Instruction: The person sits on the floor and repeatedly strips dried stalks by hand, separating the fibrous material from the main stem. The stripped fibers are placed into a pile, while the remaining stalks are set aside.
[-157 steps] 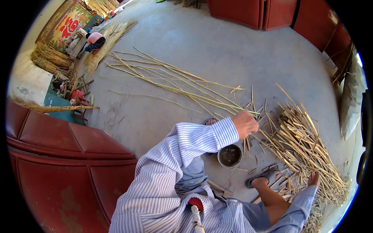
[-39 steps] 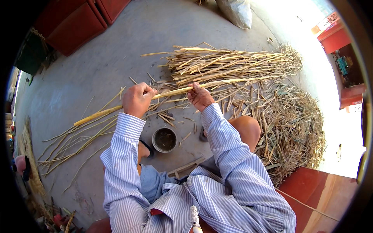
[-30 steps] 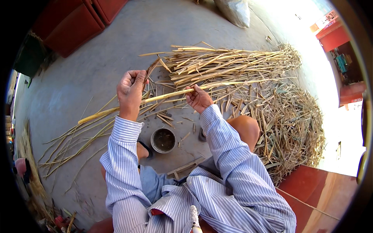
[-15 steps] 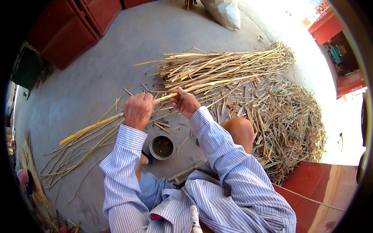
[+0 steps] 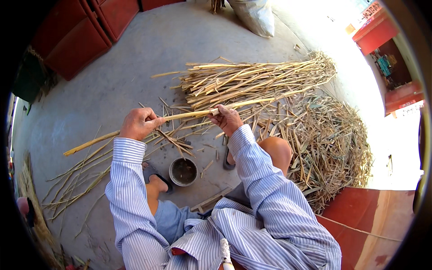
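A long, pale yellow stalk (image 5: 189,114) lies slantwise across both my hands, its thick end low at the left and its other end reaching right. My left hand (image 5: 138,123) is closed around it, knuckles up. Farther along, the fingers of my right hand (image 5: 227,120) pinch the same stalk. A pale torn bit of sheath shows at that pinch. Beside my left hand hang dry brown husk strips (image 5: 174,143); whether that hand holds them I cannot tell. Beyond my right hand a thick bundle of similar stalks (image 5: 256,81) lies on the floor.
A round metal bowl (image 5: 171,172) with dark contents stands by my foot. Thin stripped stalks (image 5: 81,182) lie at the left. A heap of dry husks (image 5: 333,144) covers the right side. A white sack (image 5: 256,18) and red armchairs (image 5: 76,45) stand farther off.
My left hand has slid left along the stalk, away from my right hand. My right hand has shifted slightly right. Husk strips now hang beside my left hand.
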A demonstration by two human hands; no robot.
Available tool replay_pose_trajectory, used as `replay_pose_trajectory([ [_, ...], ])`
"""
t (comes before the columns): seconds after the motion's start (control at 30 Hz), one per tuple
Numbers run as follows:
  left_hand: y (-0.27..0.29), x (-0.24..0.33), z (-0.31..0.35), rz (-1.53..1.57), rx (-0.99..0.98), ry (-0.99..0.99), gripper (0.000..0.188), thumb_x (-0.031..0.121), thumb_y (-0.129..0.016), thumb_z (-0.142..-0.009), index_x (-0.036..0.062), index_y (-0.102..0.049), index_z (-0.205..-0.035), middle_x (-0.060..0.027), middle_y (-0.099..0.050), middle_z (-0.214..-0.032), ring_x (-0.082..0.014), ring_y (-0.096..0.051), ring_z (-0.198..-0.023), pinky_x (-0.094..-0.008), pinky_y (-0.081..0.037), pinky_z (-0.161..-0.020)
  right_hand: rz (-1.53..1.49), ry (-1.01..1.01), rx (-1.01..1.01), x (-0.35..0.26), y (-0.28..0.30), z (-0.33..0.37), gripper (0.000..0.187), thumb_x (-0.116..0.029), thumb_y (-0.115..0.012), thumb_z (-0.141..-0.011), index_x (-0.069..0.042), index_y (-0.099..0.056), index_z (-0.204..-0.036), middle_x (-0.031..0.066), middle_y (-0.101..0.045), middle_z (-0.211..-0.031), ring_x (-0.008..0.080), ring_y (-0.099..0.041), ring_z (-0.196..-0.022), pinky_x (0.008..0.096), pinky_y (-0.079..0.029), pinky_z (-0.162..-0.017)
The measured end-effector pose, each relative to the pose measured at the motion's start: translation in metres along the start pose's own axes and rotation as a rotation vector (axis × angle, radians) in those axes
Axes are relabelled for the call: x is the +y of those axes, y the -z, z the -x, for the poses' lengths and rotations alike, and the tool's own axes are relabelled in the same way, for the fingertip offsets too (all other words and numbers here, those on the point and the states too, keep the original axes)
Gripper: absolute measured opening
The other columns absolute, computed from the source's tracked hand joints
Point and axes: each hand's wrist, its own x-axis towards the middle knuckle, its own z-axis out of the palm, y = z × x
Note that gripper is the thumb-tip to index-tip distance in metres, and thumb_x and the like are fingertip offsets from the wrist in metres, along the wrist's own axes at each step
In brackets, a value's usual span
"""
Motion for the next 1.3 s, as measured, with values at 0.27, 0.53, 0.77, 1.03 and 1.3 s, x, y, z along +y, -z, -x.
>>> replay_pose_trajectory([
  [0.27, 0.006, 0.009, 0.002, -0.198, 0.201, -0.244, 0.025, 0.027, -0.079, -0.077, 0.0034, -0.069, -0.079, -0.0088, -0.065, -0.069, -0.0192, -0.058, -0.063, -0.0355, -0.042, -0.059, -0.111, 0.381, 0.122, -0.062, 0.026, -0.001, 0.025, -0.03, -0.058, -0.097, -0.006, -0.063, -0.096, 0.0104, -0.071, -0.091, 0.0153, -0.069, -0.076, 0.0247, -0.061, -0.066],
  [0.53, -0.048, 0.055, -0.004, -0.296, 0.435, -0.568, 0.019, 0.022, -0.077, -0.076, 0.0078, -0.069, -0.086, -0.0089, -0.068, -0.079, -0.0269, -0.062, -0.068, -0.0385, -0.048, -0.061, 0.106, 0.158, 0.036, -0.037, -0.072, 0.027, 0.03, -0.032, -0.066, -0.093, -0.003, -0.062, -0.102, 0.0081, -0.069, -0.09, 0.0173, -0.068, -0.081, 0.0286, -0.055, -0.07],
  [0.77, -0.008, 0.044, 0.007, -0.061, 0.279, -0.325, 0.021, 0.023, -0.076, -0.079, 0.0044, -0.068, -0.08, -0.0107, -0.067, -0.071, -0.0274, -0.063, -0.062, -0.0391, -0.048, -0.056, -0.382, 0.37, 0.385, -0.186, 0.074, -0.019, 0.039, -0.04, -0.051, -0.1, -0.004, -0.051, -0.115, 0.0097, -0.065, -0.107, 0.0216, -0.064, -0.098, 0.0347, -0.056, -0.083],
  [1.03, -0.011, 0.032, 0.0, 0.075, 0.275, -0.246, 0.025, 0.027, -0.075, -0.082, 0.0027, -0.067, -0.081, -0.0117, -0.066, -0.068, -0.0237, -0.061, -0.058, -0.0352, -0.045, -0.054, -0.101, 0.34, -0.096, -0.148, 0.0, 0.009, 0.022, -0.015, -0.056, -0.098, -0.004, -0.051, -0.116, 0.0139, -0.066, -0.117, 0.0243, -0.066, -0.105, 0.0342, -0.058, -0.085],
  [1.3, -0.023, 0.045, 0.002, -0.119, 0.462, -0.427, 0.026, 0.029, -0.077, -0.078, 0.0069, -0.063, -0.077, -0.0094, -0.062, -0.067, -0.0293, -0.06, -0.059, -0.0399, -0.044, -0.053, 0.033, 0.413, 0.196, -0.154, -0.003, 0.001, 0.02, -0.027, -0.065, -0.094, -0.008, -0.062, -0.097, 0.0047, -0.07, -0.089, 0.0124, -0.066, -0.07, 0.0251, -0.056, -0.061],
])
